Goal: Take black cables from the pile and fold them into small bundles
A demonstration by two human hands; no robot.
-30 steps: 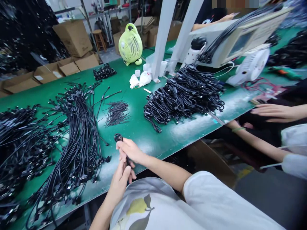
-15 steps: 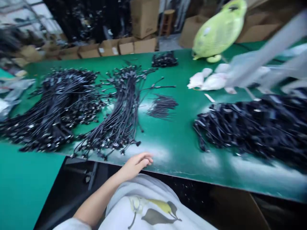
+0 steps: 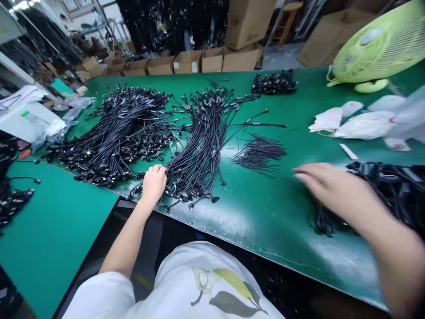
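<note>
My left hand (image 3: 154,182) is at the left side of the middle bundle of black cables (image 3: 204,141), fingers curled closed around a cable there; the gripped part is mostly hidden by the hand. My right hand (image 3: 335,190) hovers over the table, blurred, with its fingers stretched toward the left and nothing seen in them. Just beside it lies a pile of coiled black cables (image 3: 395,190), partly covered by my forearm. Between the hands rests a small heap of thin black ties (image 3: 260,153).
A larger cable pile (image 3: 122,128) lies at the left of the green table (image 3: 239,208). Further back are a small black bundle (image 3: 275,83), a yellow-green fan (image 3: 375,44) and white plastic bags (image 3: 365,122). Cardboard boxes (image 3: 187,62) line the far edge.
My left hand has moved from the table's front edge to the cable bundle and closed there. My right hand has come into view from the right. The view has swung left.
</note>
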